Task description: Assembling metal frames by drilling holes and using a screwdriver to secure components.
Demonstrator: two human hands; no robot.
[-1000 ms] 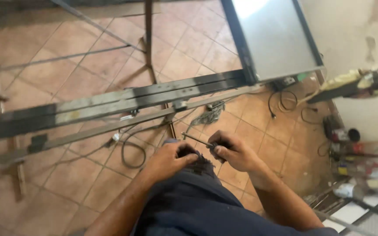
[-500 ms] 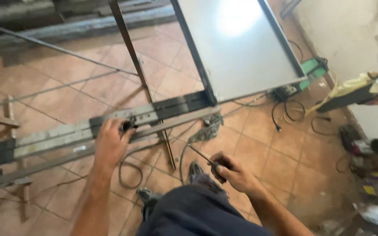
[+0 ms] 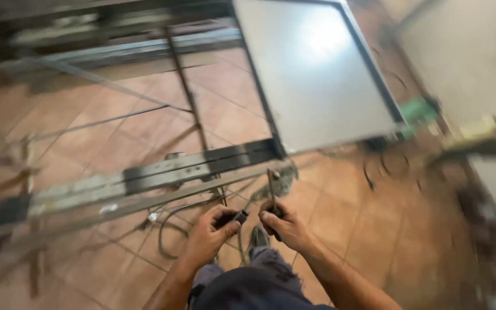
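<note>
Left hand grip closed on a dark electrode holder, cable looping off over the tile floor. Right hand grip pinches a thin welding rod, upright, just beside the holder. Rod looks not yet clamped; steel frame lies ahead, untouched.

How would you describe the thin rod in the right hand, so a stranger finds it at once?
Start at the large grey metal sheet lying on the tiled floor, then look below its near corner. There the right hand grips a thin dark rod that points up toward the sheet. Unlike the curled cables nearby, it is straight.
</note>
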